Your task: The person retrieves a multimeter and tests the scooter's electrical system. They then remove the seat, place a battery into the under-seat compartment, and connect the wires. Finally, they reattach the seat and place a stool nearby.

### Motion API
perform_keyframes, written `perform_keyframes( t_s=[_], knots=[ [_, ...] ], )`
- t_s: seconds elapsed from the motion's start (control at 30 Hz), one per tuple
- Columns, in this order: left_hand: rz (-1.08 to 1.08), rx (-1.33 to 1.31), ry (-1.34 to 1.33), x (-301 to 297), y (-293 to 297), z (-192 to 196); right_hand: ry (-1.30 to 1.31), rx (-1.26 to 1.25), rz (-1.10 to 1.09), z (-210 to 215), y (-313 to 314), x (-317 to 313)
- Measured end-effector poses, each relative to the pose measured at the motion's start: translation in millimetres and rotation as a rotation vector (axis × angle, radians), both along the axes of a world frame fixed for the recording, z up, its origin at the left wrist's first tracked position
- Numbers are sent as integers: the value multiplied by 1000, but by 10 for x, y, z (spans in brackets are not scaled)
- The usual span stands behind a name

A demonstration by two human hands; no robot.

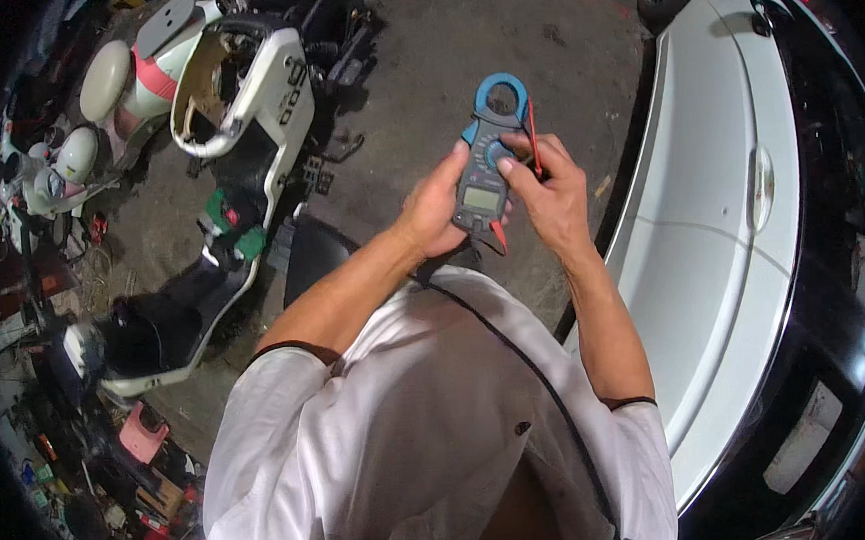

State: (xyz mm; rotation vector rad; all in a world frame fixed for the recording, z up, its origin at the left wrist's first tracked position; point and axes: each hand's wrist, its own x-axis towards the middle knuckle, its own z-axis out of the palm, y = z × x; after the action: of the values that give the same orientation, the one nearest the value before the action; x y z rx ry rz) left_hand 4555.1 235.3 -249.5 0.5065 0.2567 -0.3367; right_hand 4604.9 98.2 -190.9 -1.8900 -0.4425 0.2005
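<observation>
A grey and blue clamp meter (481, 184) is held out in front of me, its blue jaw ring closed and pointing away, its small display toward me. My left hand (436, 205) is wrapped round the meter's left side, thumb along the edge. With thumb and fingers, my right hand (550, 186) pinches the round blue dial (498, 153) in the middle of the meter. A red test probe (534, 142) lies along the right of the jaw. Another red lead end (498, 233) sticks out below the display. Whether the display reads anything is too small to tell.
A white car (701, 241) stands close on the right. To the left is a partly stripped white scooter (281, 110), with a second scooter (144, 84) in pink and white beyond it. A pink plastic stool (143, 434) and cluttered parts lie at lower left. The floor (416, 30) is dark concrete.
</observation>
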Motion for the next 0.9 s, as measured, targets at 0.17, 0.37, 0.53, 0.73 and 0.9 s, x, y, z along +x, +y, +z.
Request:
perform_keyframes(
  t_s=[0.17,0.37,0.53,0.73,0.9],
  knots=[
    [83,43,39,994,514,27,-146,-88,46,0,523,985],
    [279,108,36,1491,1228,-58,-122,-38,194,-232,1361,1752],
    [540,188,103,1771,1739,73,-45,55,343,-404,2108,2242],
    [852,235,125,2020,2205,35,244,132,578,-493,2980,2708],
    [1108,195,222,2196,2403,-7,312,95,773,-439,3481,3060]
  ],
)
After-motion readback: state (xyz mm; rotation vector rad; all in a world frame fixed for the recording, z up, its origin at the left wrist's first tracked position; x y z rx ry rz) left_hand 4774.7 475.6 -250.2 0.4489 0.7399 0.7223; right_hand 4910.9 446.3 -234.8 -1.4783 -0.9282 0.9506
